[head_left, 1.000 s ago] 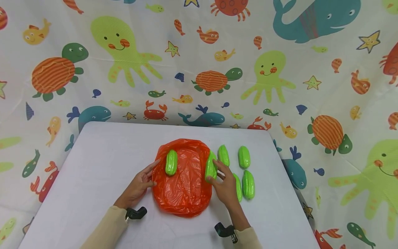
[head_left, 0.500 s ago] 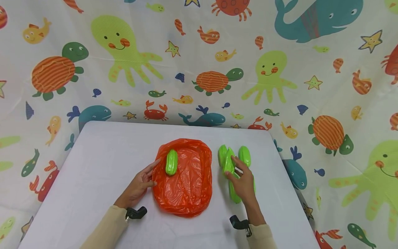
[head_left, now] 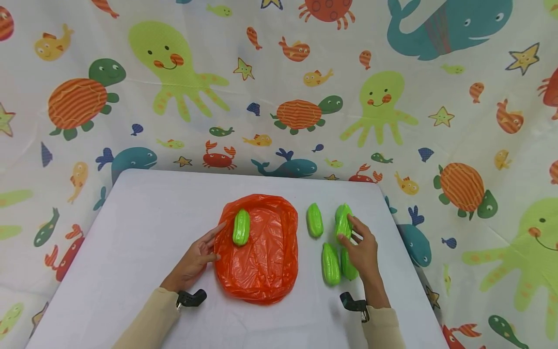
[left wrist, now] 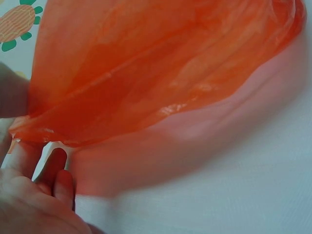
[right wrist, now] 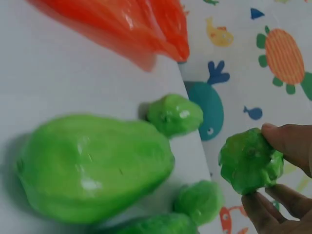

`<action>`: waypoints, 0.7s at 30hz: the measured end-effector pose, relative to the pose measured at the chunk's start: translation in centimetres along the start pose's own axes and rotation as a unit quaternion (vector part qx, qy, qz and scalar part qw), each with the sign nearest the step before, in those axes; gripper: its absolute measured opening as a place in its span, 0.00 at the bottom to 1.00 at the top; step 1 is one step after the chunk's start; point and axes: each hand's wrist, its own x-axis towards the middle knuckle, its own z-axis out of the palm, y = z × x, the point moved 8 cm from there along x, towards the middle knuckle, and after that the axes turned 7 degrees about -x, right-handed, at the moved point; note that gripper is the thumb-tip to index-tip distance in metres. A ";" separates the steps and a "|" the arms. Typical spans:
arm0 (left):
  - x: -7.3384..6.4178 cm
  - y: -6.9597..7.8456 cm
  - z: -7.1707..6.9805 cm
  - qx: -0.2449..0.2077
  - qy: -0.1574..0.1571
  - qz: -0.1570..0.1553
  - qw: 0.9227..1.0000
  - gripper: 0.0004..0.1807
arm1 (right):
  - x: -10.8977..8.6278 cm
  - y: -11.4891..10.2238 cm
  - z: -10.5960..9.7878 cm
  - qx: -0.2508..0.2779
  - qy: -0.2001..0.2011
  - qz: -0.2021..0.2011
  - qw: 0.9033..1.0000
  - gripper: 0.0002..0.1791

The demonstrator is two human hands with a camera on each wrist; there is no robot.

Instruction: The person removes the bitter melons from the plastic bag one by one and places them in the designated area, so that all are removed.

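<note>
Gourd (right wrist: pixel 249 163) is hanging clamped in the right grip (head_left: pixel 364 249) over the surface (head_left: pixel 152 218), near other gourds (head_left: pixel 315 220); the left grip (head_left: pixel 198 257) is pinching the bag (head_left: pixel 261 264). Glossy skin could be defeating the hold, perhaps dropping it and sending neighbours rolling. It is seemingly covering one gourd, the right grip partly another; the left wrist view is cropping the bag.

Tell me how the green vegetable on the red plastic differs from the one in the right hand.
The resting vegetable lies on the red plastic; the held vegetable is raised off the table, pinched in the right hand.
In the head view, the resting vegetable shows unobstructed, while fingers partly cover the held vegetable.
Both are green, glossy and elongated.
</note>
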 end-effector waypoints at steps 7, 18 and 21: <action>0.0 0.1 0.1 -0.001 0.000 0.000 1.000 0.49 | 1.5 1.9 -1.8 -0.018 -0.003 0.024 1.000 0.40; 0.1 -0.1 0.0 0.000 -0.002 -0.001 1.000 0.49 | 3.7 4.7 -3.7 -0.042 -0.009 0.051 0.998 0.39; 0.1 -0.1 0.0 0.001 -0.004 0.000 1.000 0.49 | 4.4 5.6 -4.0 -0.045 -0.018 0.071 0.996 0.40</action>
